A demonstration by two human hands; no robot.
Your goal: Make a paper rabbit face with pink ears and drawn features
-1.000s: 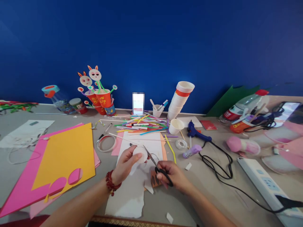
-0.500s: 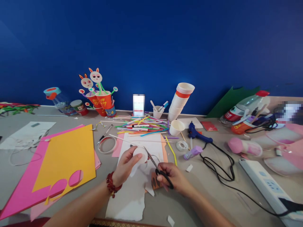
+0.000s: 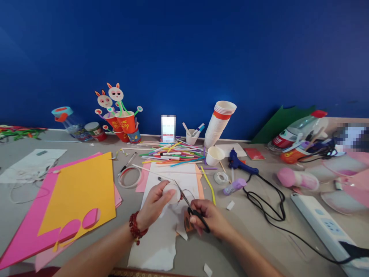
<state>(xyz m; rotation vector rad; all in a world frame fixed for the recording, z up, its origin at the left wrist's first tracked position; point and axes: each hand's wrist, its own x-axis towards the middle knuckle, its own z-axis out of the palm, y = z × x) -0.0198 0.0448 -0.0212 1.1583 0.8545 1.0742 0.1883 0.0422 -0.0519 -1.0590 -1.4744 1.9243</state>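
Note:
Between the thumb and fingers of my left hand [image 3: 155, 202] is a round white paper disc [image 3: 172, 193]. My right hand [image 3: 206, 217] grips black-handled scissors [image 3: 184, 198], whose blades lie along the disc's right edge; whether they bite into the paper I cannot tell. Below the hands are white paper sheets [image 3: 154, 242] and white scraps [image 3: 182, 231], with orange paper under them. Just beyond my hands lies a heap of coloured pipe cleaners and pens [image 3: 173, 154].
Yellow card [image 3: 83, 184] with round cut-outs lies left, over pink card. A tape roll [image 3: 129, 177], a paper cup [image 3: 215, 156], a glue gun [image 3: 242, 163] and a glue stick [image 3: 235, 186] surround the work. Rabbit-faced cups [image 3: 125, 121] and stacked cups [image 3: 217, 125] stand behind; a power strip [image 3: 325, 227] sits right.
The disc has turned or shifted slightly in my left hand, and the scissors have moved a little to the left along its edge. Both hands keep their grips.

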